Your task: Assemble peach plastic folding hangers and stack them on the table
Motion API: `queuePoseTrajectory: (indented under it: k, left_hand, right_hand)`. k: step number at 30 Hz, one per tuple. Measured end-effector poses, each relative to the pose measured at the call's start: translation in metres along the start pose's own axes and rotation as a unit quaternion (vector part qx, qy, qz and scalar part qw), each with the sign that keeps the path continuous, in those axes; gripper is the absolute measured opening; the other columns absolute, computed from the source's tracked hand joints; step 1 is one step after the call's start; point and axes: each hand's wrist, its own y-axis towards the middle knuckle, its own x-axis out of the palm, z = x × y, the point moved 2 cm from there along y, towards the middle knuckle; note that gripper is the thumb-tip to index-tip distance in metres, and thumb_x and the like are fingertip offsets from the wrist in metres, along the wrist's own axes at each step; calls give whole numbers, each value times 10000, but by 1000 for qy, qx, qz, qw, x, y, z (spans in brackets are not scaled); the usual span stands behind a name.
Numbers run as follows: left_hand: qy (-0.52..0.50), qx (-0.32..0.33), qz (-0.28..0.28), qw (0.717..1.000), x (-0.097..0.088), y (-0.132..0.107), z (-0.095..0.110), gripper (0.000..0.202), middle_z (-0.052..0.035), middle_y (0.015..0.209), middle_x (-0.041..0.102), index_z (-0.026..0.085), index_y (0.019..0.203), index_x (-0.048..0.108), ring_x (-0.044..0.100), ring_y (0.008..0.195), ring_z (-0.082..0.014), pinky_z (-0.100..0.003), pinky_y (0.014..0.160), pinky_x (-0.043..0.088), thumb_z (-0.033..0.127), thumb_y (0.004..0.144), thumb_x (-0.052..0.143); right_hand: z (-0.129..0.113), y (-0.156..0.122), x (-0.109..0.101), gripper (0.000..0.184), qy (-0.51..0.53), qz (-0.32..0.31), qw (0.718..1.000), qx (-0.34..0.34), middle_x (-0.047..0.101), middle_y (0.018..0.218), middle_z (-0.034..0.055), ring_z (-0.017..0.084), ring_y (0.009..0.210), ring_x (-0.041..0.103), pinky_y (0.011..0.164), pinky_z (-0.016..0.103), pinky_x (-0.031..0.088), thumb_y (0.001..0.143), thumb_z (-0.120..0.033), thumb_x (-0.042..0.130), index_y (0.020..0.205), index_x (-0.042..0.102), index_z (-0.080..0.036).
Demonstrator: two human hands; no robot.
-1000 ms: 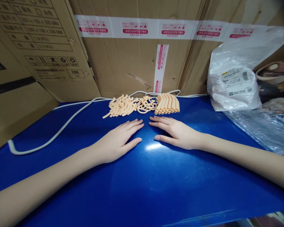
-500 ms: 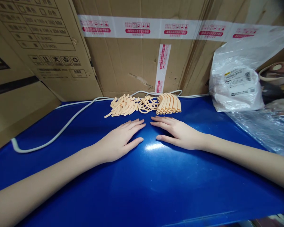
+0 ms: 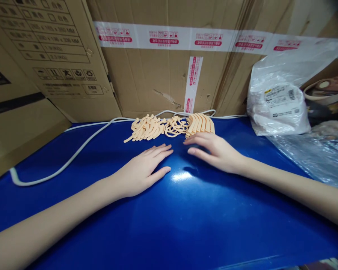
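Note:
My left hand lies flat on the blue tabletop, fingers stretched out and holding nothing. Raised a little over the surface, my right hand has its fingers apart and slightly bent, with a shadow below it. Just beyond its fingers is a stack of curved beige hollow pieces, whose front ends it partly hides. Left of that stack lies a small heap of beige ring-like pieces. A pile of beige curved strips with rounded ends sits farther left, beyond my left fingertips.
Cardboard boxes wall off the back and left side. A white cable runs along the back and curls toward the left edge. At the right stand a white plastic bag with a label and clear plastic film.
My right hand has lifted off the tabletop and moved slightly toward the stack of hollow pieces, its fingers bending. My left hand stays in place. The view has tilted slightly.

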Motion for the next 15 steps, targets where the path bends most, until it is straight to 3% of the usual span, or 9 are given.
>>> queuePoseTrajectory:
  k: [2,4,6,7,8,9,12,15]
  left_hand:
    - [-3,1,-4,1000,0,0,0,548,-94,1599,392,201,1506,420,331,1493,-255,-493,1230,280,482,1040,354]
    - [-5,-2,-10,1000,0,0,-1,553,-93,1605,380,192,1510,414,322,1497,-259,-500,1233,274,479,1039,361]
    - [-7,-5,-16,1000,0,0,-1,559,-89,1608,374,186,1510,414,319,1498,-258,-500,1235,272,481,1037,363]
    - [-7,-7,-18,1000,0,0,-1,562,-87,1610,372,184,1511,413,318,1499,-256,-498,1236,271,482,1037,361]
    - [-7,-7,-20,1000,0,0,-1,566,-85,1610,371,183,1512,411,316,1500,-254,-498,1237,270,485,1037,357]
    - [-7,-8,-21,1000,0,0,-1,568,-84,1612,367,181,1513,410,312,1502,-253,-501,1238,267,487,1037,353]
    - [-9,-9,-21,1000,0,0,-2,576,-83,1616,359,180,1516,406,305,1505,-257,-514,1237,264,494,1036,347]
    - [-9,-8,-20,1000,0,0,-2,579,-84,1617,357,185,1518,403,299,1507,-258,-525,1235,264,499,1035,342]
  right_hand:
    - [18,13,-19,328,4,75,996,43,746,1030,88,227,972,693,866,366,530,1011,-393,457,1015,712,-187]
    - [44,29,-38,306,-68,116,982,132,744,944,99,243,880,693,787,368,522,980,-365,486,972,716,-164]
    - [73,44,-52,321,-146,56,960,234,747,1005,115,280,930,694,787,388,512,953,-368,525,1145,686,-168]
    - [88,49,-55,418,-170,9,939,299,744,1035,129,301,959,692,776,393,514,927,-424,573,1251,638,-168]
    - [101,52,-57,525,-162,-45,914,370,743,1041,146,311,961,694,754,388,522,902,-499,605,1303,601,-160]
    - [111,55,-57,563,-143,-77,903,398,752,965,157,305,881,711,692,373,531,894,-551,603,1275,618,-137]
    - [127,58,-49,557,-92,-131,890,428,746,755,111,237,621,700,535,321,529,895,-599,592,1192,653,-132]
    - [130,57,-43,561,-77,-132,893,423,725,676,93,214,533,673,474,304,520,892,-595,608,1181,650,-116]
